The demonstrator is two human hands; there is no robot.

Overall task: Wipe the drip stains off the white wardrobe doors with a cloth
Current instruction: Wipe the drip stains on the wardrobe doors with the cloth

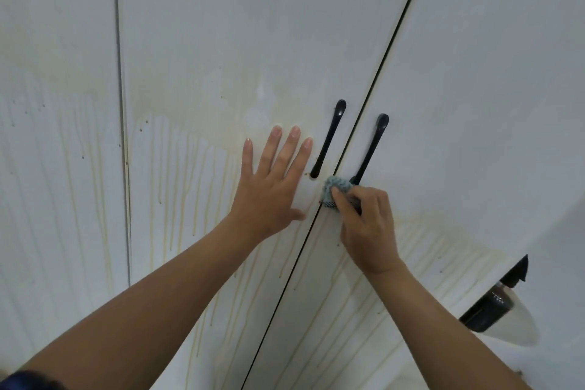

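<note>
My right hand (367, 225) pinches the bunched cloth (335, 190) against the door seam at frame center, below the handles (329, 139). Left hand (272, 184) flat, fingers spread. Cloth looks soft, light; grip it wadded.

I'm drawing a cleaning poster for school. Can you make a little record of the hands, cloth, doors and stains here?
Left hand: open, fingers spread, flat on the left white wardrobe door
Right hand: grips a small crumpled blue-grey cloth
Cloth place: at the dark gap between the doors, just below the two slim black handles
Stains: yellowish drip streaks down both doors, not yet wiped
Also seen: dark bottle with black top, lower right
</note>
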